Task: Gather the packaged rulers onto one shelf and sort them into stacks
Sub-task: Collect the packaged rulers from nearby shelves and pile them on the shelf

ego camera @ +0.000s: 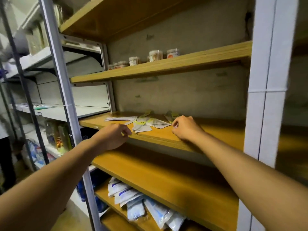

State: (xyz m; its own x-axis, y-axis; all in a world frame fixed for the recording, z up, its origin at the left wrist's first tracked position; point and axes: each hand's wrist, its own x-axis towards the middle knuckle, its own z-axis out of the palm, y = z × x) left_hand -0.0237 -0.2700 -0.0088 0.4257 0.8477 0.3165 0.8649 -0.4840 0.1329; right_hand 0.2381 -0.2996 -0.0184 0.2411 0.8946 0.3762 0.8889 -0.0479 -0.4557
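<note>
The packaged rulers [146,122] lie scattered on the middle wooden shelf [208,135], toward its left half and close to the back wall, some overlapping, a flatter pile at the left end. The left hand [115,135] hangs at the shelf's front edge with fingers curled; whether it pinches anything I cannot tell. The right hand [185,128] rests on the shelf just right of the rulers, fingers curled loosely, fingertips beside the nearest packet. Small jars [155,55] stand on the shelf above. Plastic packets [141,204] lie on a lower shelf.
</note>
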